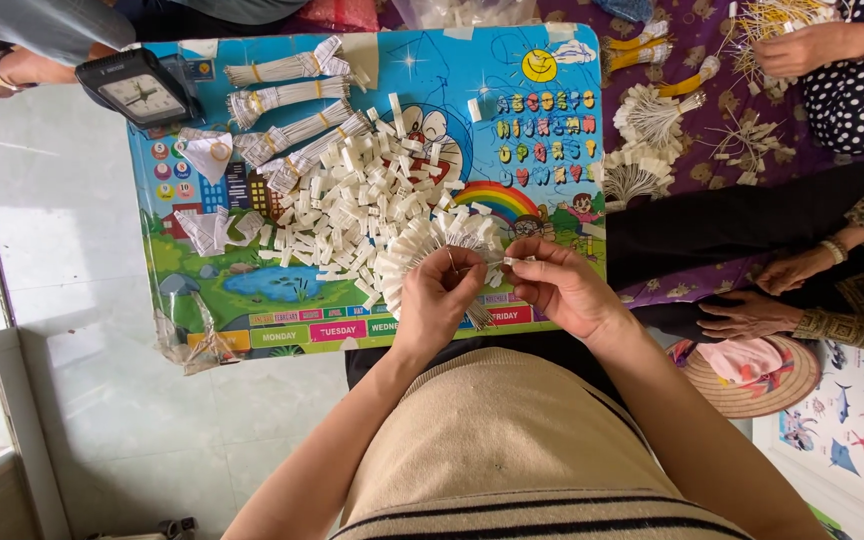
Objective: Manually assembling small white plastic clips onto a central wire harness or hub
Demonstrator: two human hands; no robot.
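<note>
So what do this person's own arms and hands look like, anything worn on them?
Both forearms are bare, with no sleeves showing. The left hand and the right hand wear no gloves, and no ring, watch or bracelet shows on them. The person wears a beige knitted top with dark stripes near its lower edge.

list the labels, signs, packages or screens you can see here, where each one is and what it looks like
Loose paper tags: small white rectangles, heaped mid-table.
Fanned tags: white, on strings, held by the left hand.
Single tag: white, pinched by the right hand.
Bundled tags: white bunches, banded, far left of table.
Printed table top: cartoon chart, blue, coloured letters, rainbow.
Clock: black, square, white dial, far-left corner.
Screens: none.
</note>
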